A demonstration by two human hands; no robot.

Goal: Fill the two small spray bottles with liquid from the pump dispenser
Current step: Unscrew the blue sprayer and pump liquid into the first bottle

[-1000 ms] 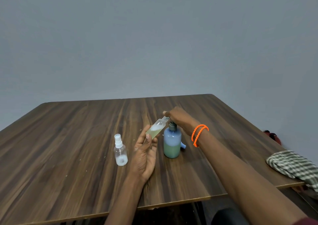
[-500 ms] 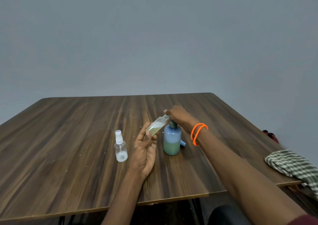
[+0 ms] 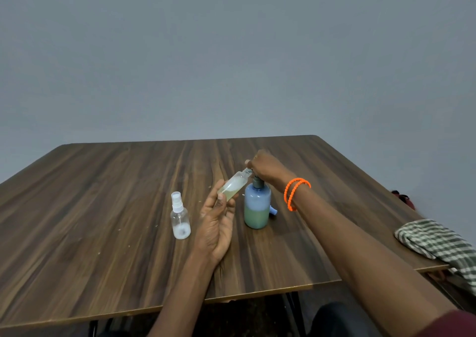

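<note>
The left hand (image 3: 215, 223) keeps its loose grip on the tilted spray bottle (image 3: 233, 186), mouth up at the nozzle of the pump dispenser (image 3: 257, 206). The right hand (image 3: 268, 168) stays closed over the pump head. Little has shifted this past second; the bottle looks partly filled, so pumping likely goes on. The second spray bottle (image 3: 180, 219) stands capped on the table (image 3: 103, 208), apparently unfilled
</note>
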